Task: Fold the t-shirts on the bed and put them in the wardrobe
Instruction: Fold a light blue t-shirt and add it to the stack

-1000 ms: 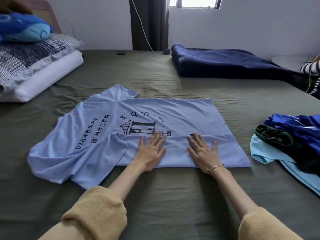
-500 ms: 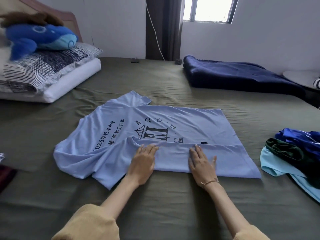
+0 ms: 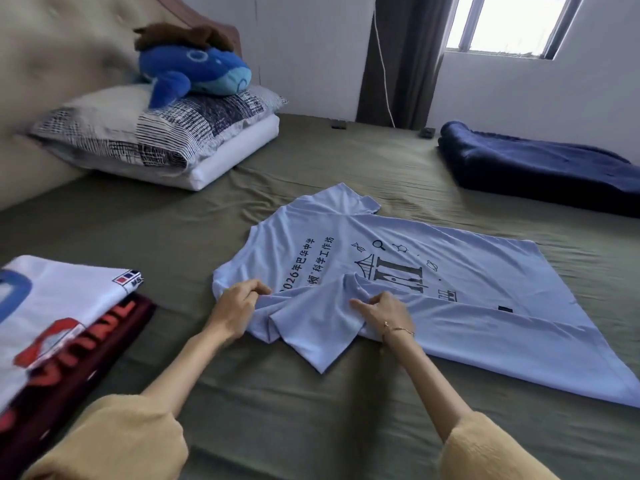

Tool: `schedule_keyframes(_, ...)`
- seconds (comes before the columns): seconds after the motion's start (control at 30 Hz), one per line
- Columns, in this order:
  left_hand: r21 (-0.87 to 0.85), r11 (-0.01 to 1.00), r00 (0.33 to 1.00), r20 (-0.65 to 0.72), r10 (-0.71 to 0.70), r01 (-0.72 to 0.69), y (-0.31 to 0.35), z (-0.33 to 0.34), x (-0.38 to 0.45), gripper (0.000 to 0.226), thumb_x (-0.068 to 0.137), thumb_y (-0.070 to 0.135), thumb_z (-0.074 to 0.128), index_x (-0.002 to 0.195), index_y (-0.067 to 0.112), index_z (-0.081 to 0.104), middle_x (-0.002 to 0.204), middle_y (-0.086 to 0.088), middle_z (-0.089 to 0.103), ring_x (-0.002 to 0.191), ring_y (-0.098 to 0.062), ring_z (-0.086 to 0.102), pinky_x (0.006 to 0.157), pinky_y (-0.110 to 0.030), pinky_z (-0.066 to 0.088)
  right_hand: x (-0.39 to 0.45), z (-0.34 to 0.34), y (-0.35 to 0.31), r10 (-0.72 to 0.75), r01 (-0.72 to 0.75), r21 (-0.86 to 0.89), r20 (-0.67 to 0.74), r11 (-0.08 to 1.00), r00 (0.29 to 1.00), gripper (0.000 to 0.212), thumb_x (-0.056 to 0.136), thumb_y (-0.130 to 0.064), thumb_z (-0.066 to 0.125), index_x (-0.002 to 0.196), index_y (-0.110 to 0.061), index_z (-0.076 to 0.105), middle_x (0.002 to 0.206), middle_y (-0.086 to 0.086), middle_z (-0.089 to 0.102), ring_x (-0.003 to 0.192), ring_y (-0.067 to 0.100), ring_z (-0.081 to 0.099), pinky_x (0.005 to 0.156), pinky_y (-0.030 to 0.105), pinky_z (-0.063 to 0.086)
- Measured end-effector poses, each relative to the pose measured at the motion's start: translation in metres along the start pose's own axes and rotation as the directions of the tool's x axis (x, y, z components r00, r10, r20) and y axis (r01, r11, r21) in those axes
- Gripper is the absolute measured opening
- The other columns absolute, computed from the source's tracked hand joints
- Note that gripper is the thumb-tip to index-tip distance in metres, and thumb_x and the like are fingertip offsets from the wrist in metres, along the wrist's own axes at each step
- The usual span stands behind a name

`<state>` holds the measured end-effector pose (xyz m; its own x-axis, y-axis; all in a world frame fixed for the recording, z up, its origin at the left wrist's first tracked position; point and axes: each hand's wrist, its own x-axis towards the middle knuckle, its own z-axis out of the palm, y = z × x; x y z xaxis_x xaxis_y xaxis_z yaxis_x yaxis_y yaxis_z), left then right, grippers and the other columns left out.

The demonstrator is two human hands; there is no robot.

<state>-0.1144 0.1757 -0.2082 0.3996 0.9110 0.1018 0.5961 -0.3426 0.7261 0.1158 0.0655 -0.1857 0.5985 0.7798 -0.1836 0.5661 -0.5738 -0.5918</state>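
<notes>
Light-blue cotton t-shirt with black printed lettering (image 3: 398, 271) lies spread at centre of the olive-green bed (image 3: 311, 410), near edge folded over the body, near sleeve lying loose on the sheet. Left hand (image 3: 235, 311): fingers curled, grip pinching the shirt fabric at the shoulder. Right hand (image 3: 384, 313): fingers curled, grip pinching the fabric at the sleeve's base; thin gold bracelet (image 3: 398, 330) on wrist. Near left: folded white t-shirt with red and blue print (image 3: 52, 317) stacked on a dark red folded garment (image 3: 86, 362). Far right: folded navy blanket (image 3: 540, 171).
</notes>
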Motion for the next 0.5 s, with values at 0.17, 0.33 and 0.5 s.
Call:
schedule_keyframes(0.17,-0.097,0.995,0.993,0.114,0.020,-0.009,-0.019,-0.022,-0.002,0.044,0.049,0.012,0.034,0.082,0.031,0.055,0.099,0.004,0.065,0.103,-0.018,0.057,0.091,-0.032,0.043,0.011,0.003,-0.014,0.161,-0.172,0.102,0.103,0.980,0.982,0.051,0.063,-0.046,0.074,0.085,-0.004,0.056,0.070,0.008,0.060,0.067,0.023,0.057,0.056,0.027,0.039)
schedule_keyframes(0.33,-0.353,0.935,0.999,0.014,-0.031,0.034,-0.043,-0.014,-0.004,0.037,0.054,0.011,0.035,0.082,0.030,0.048,0.096,0.011,0.071,0.104,-0.016,0.062,0.091,-0.038,0.044,0.019,-0.004,-0.035,0.171,-0.231,0.126,0.370,0.965,0.913,0.028,0.081,-0.021,0.068,0.063,-0.010,0.049,0.055,0.004,0.047,0.045,0.014,0.035,0.046,0.020,0.030)
schedule_keyframes(0.5,-0.383,0.921,0.997,-0.073,0.038,-0.063,-0.049,-0.008,-0.009,0.021,0.061,0.014,0.031,0.073,0.023,0.045,0.097,0.016,0.072,0.098,-0.008,0.064,0.084,-0.033,0.047,0.022,-0.013,-0.052,0.107,-0.281,0.293,0.493,0.914,0.863,0.017,0.089,-0.022,0.058,0.078,-0.010,0.051,0.070,0.006,0.048,0.058,0.016,0.045,0.055,0.024,0.046)
